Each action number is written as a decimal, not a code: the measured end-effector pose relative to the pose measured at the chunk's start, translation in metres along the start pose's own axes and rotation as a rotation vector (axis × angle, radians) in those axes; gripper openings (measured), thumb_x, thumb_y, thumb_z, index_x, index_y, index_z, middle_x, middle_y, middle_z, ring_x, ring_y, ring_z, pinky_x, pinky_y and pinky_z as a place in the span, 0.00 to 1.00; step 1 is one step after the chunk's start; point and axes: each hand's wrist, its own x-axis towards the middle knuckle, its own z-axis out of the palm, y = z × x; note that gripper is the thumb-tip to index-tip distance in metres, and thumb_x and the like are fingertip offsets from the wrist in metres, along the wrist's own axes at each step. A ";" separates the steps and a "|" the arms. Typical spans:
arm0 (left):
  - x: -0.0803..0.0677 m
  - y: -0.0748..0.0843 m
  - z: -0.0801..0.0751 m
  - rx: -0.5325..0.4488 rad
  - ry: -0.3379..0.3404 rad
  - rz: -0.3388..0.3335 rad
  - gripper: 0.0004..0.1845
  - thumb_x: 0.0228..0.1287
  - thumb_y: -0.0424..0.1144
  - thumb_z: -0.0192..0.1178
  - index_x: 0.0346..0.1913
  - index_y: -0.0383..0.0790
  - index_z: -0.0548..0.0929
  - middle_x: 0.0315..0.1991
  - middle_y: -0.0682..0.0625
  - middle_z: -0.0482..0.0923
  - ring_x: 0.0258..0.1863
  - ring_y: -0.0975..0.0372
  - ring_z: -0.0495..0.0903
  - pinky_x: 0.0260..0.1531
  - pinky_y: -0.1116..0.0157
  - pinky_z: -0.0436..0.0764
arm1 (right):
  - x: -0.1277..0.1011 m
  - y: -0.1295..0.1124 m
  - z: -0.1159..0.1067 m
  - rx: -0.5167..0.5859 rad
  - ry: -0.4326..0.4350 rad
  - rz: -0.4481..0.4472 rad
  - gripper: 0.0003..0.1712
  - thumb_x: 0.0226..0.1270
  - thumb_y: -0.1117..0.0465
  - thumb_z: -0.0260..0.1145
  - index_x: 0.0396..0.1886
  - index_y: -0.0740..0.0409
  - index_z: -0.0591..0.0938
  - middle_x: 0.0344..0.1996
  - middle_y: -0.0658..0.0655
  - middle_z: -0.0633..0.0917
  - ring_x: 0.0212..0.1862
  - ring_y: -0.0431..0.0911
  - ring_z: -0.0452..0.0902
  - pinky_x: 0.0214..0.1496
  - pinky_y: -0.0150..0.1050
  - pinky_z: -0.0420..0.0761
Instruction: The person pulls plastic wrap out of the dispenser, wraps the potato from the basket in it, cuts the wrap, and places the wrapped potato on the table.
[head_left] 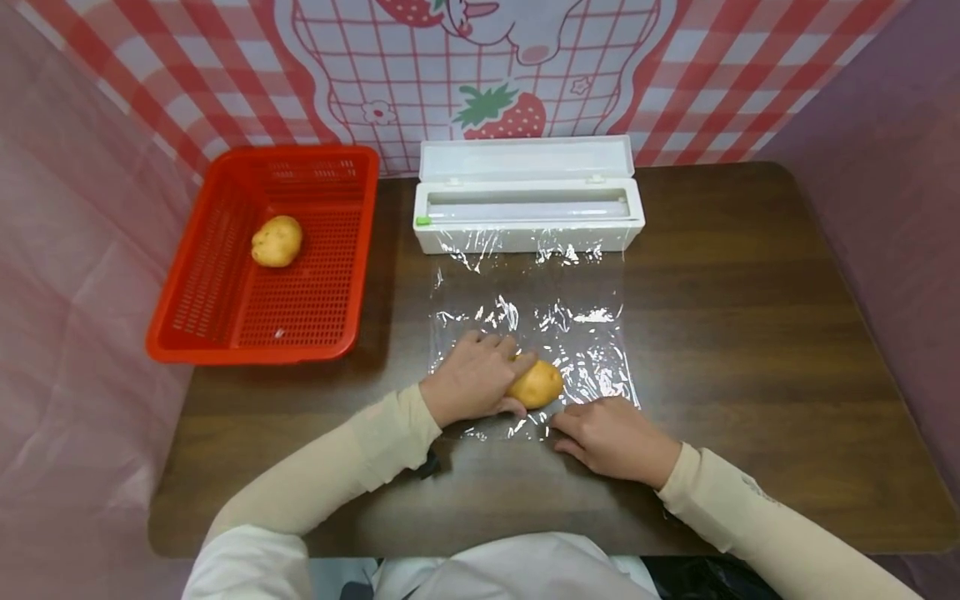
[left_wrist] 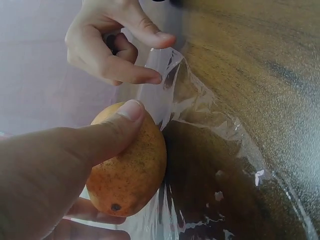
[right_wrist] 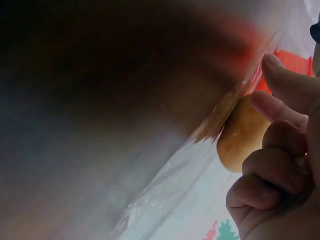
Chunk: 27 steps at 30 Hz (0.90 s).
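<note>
A yellow potato [head_left: 538, 385] sits on a sheet of clear plastic wrap [head_left: 600, 367] drawn out over the table. My left hand [head_left: 480, 377] holds this potato, its thumb [left_wrist: 131, 111] across the near side and the fingers around the other. Just to the right, my right hand [head_left: 611, 437] is at the front edge of the wrap. Its thumb [left_wrist: 160, 40] and index finger stand apart with the wrap's edge close between them, as the left wrist view shows. The other fingers [right_wrist: 272, 170] are curled in the right wrist view.
At the back, a white wrap dispenser [head_left: 528, 237] stands with its lid raised, and the wrap runs forward from it. A red plastic basket [head_left: 363, 250] at the left contains another potato [head_left: 277, 242]. A checked strawberry cloth [head_left: 697, 83] hangs behind the brown table [head_left: 750, 333].
</note>
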 end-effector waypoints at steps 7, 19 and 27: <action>0.002 0.000 -0.002 -0.016 -0.051 -0.023 0.47 0.55 0.75 0.60 0.71 0.48 0.74 0.52 0.42 0.82 0.50 0.52 0.82 0.47 0.54 0.80 | 0.005 -0.003 0.006 -0.062 -0.033 -0.007 0.09 0.61 0.56 0.74 0.31 0.52 0.82 0.23 0.46 0.82 0.20 0.40 0.76 0.18 0.39 0.75; 0.002 -0.001 -0.004 -0.064 -0.065 -0.026 0.47 0.55 0.74 0.61 0.71 0.48 0.74 0.58 0.44 0.80 0.53 0.51 0.81 0.51 0.53 0.78 | 0.010 -0.003 0.013 -0.213 -0.036 -0.056 0.11 0.53 0.70 0.67 0.25 0.53 0.73 0.16 0.47 0.75 0.15 0.42 0.69 0.12 0.39 0.67; 0.003 0.000 -0.003 -0.064 -0.066 -0.005 0.48 0.57 0.73 0.61 0.72 0.43 0.71 0.58 0.46 0.77 0.52 0.54 0.79 0.48 0.57 0.79 | 0.013 0.000 0.011 -0.164 0.063 -0.052 0.10 0.60 0.65 0.67 0.26 0.55 0.73 0.16 0.46 0.74 0.14 0.40 0.67 0.12 0.36 0.67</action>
